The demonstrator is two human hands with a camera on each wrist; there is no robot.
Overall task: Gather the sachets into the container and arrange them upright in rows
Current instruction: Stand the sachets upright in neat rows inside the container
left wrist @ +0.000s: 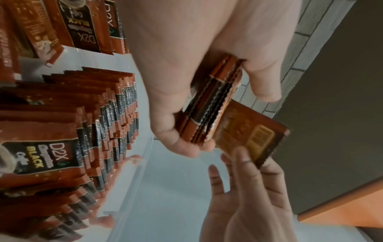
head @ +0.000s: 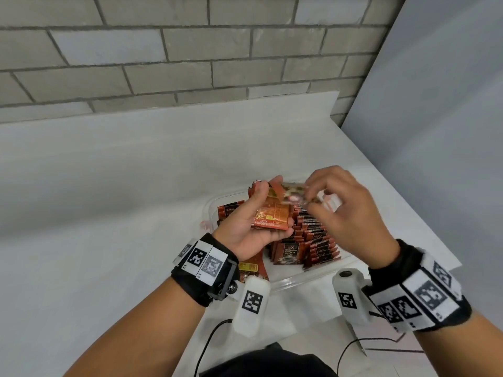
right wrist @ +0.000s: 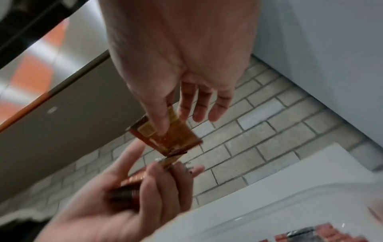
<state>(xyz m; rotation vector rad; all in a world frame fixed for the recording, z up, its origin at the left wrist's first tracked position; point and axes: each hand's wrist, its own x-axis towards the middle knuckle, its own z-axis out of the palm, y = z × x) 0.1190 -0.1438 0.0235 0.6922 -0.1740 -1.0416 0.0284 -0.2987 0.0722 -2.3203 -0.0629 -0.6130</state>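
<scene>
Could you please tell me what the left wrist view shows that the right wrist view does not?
Only the left wrist view shows the upright rows of sachets in the container, with their printed fronts readable, and the edges of the stack gripped by the left hand. Only the right wrist view shows the right hand's thumb on the single sachet. Both show both hands, that sachet and the brick wall.

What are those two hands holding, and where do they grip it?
The left hand grips a small stack of sachets by its flat sides. The right hand pinches a single sachet near one end.
</scene>
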